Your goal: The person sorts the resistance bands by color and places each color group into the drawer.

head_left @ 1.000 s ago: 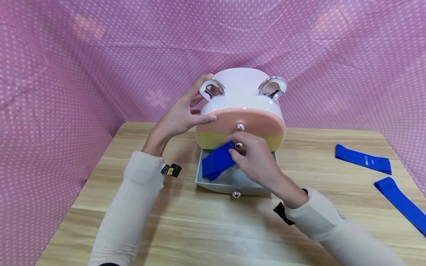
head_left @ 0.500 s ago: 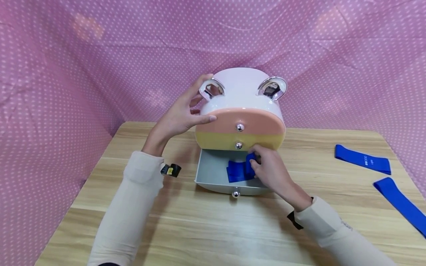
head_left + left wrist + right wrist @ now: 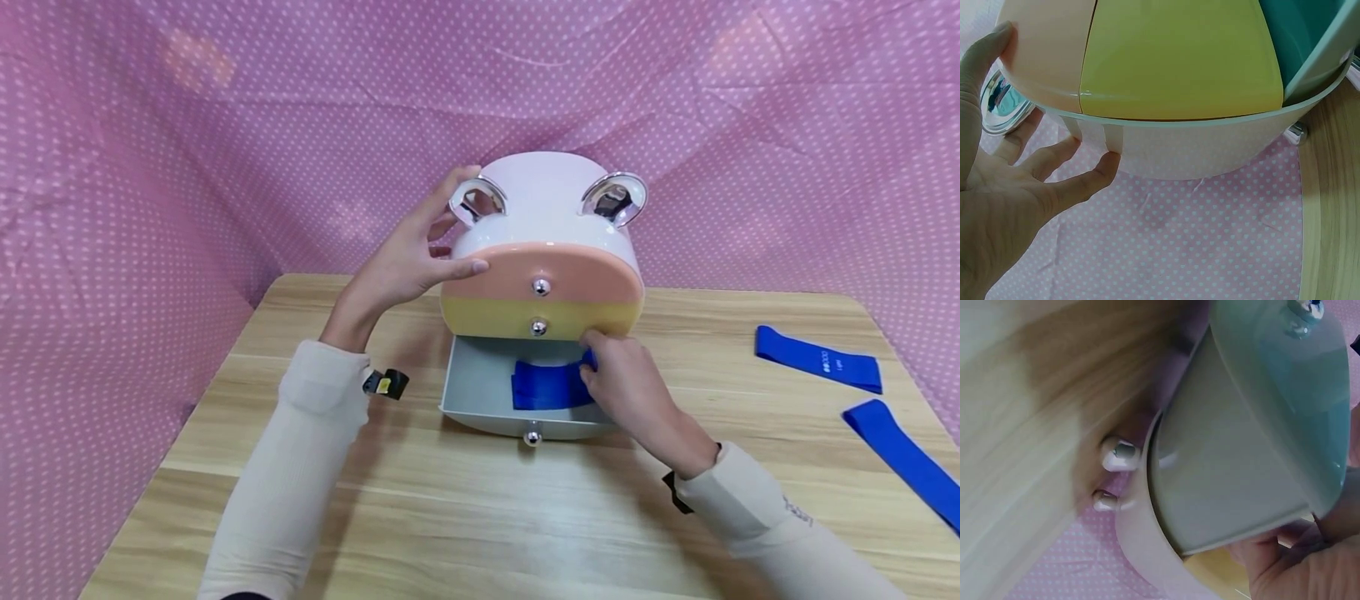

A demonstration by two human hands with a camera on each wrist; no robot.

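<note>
A small rounded drawer box (image 3: 551, 196) stands on the table, white on top with two silver ears and with peach and yellow drawer fronts. Its pale green bottom drawer (image 3: 480, 367) is pulled out. My left hand (image 3: 405, 258) grips the box's left side; in the left wrist view its thumb lies on the peach front and its fingertips touch the white shell (image 3: 1179, 144). Inside the drawer lies a folded blue resistance band (image 3: 551, 386). My right hand (image 3: 630, 383) pinches the band's right end at the drawer's right side; the drawer wall (image 3: 1229, 456) hides the band in the right wrist view.
Two more blue bands lie to the right on the wooden table (image 3: 465, 517), a printed one (image 3: 817, 360) and a plain one (image 3: 903, 462). A pink dotted cloth (image 3: 337, 100) hangs behind. Silver feet (image 3: 1119, 454) show under the box.
My right hand has moved right and lowered the blue band from above the drawer into it, toward the right wall. The left hand and the box have stayed put.
</note>
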